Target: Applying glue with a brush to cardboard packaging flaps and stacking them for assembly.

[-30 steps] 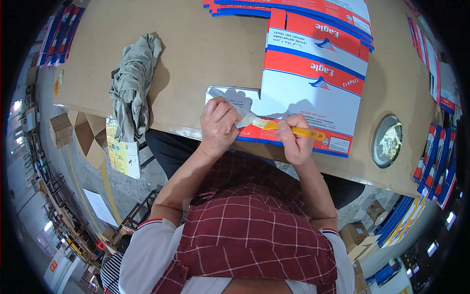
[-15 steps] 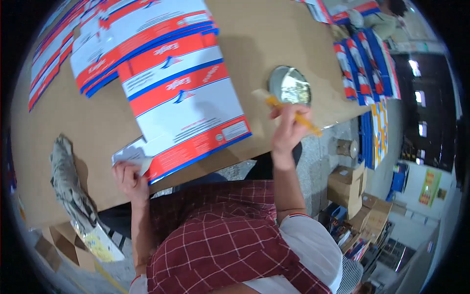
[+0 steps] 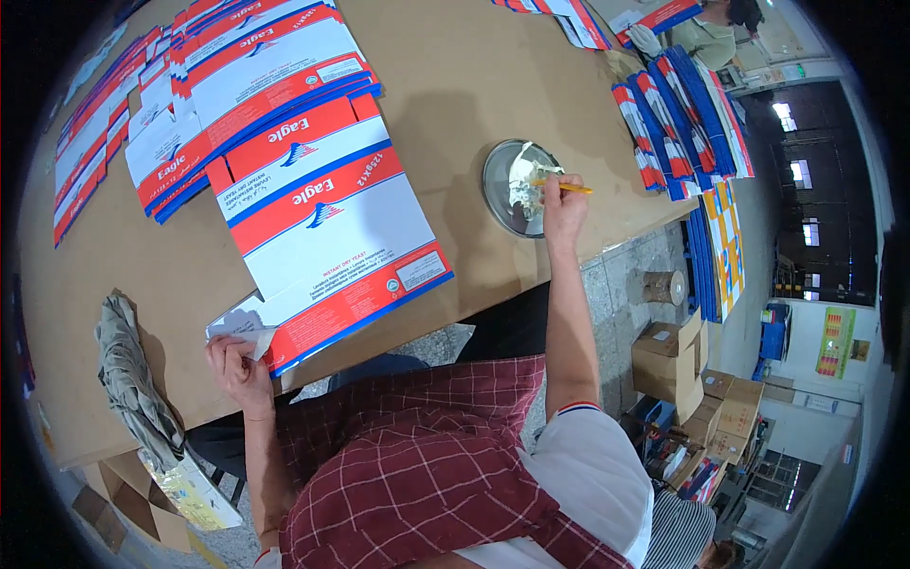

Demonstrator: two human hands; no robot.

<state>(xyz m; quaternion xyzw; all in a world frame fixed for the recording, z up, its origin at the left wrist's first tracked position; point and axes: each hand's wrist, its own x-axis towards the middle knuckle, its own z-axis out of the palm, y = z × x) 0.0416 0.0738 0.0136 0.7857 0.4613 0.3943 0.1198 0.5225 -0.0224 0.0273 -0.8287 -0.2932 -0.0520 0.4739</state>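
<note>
A flat printed carton blank (image 3: pixel 336 247), red, white and blue, lies in front of me near the table's edge. At its lower left corner my left hand (image 3: pixel 239 372) is closed, with the thumb and fingers pinching a pale side flap (image 3: pixel 263 343). My right hand (image 3: pixel 565 209) grips a brush by its yellow handle (image 3: pixel 574 189). The brush's head end is over a round metal dish (image 3: pixel 498 190) and is hard to tell from the white paste (image 3: pixel 526 180) smeared in it.
Stacks of carton blanks (image 3: pixel 256 71) fan out at the far left. A grey cloth bundle (image 3: pixel 133 375) lies on the brown tabletop (image 3: pixel 445 57). Folded cartons (image 3: pixel 678 123) stand at the right, where another person's gloved hand (image 3: pixel 646 40) shows. Cardboard boxes (image 3: pixel 668 356) sit on the floor.
My right hand has brought the brush to the paste in the dish, its handle turning more level. My left hand stays at the flap. The whole view has shifted slightly.
</note>
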